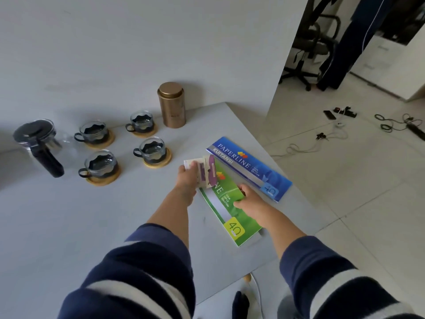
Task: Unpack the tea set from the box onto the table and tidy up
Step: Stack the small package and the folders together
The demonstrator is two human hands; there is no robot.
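Striped sleeves point(142, 272) lead to the left hand point(187, 178) pinching loose cards point(204, 172) and the right hand point(249, 202) gripping the green booklet point(226, 210); stack them squarely beside the blue booklet point(249, 168), clear of the teapot point(38, 143) and cups point(151, 149) far left.

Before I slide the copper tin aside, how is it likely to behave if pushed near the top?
The copper tin stands upright, tall for its narrow base, so a high push would probably tip it rather than slide it. Being round, it may roll once down. The cup on its coaster sits close by on the table, so a topple that way could strike glass.
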